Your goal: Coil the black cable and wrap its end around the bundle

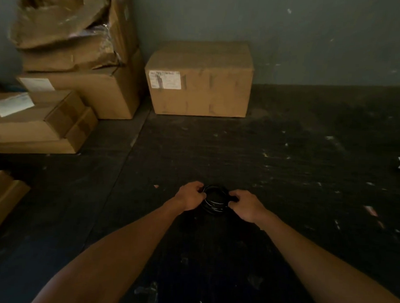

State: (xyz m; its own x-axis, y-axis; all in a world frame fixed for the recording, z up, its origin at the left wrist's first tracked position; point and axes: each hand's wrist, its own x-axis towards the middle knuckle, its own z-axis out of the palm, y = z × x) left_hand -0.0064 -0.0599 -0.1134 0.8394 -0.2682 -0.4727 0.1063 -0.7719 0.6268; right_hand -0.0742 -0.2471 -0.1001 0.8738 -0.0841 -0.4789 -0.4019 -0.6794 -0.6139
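Gripping opposite sides of the coiled black cable (214, 201), left hand (190, 198) and right hand (246, 206) curl closed.

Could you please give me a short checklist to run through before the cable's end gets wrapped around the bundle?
1. Cable gathered into loops: ok. The black cable sits as a round coil of several turns.
2. Coil held on both sides: ok. The left hand grips its left edge and the right hand its right edge.
3. Free end located: cannot tell. The picture is dark, and no loose tail shows.
4. Loops lying even: cannot tell. The lower turns look slightly spread, but the light is too poor to judge.
5. Room to work: ok. The dark floor around the hands is open, and the cardboard box stands well behind.
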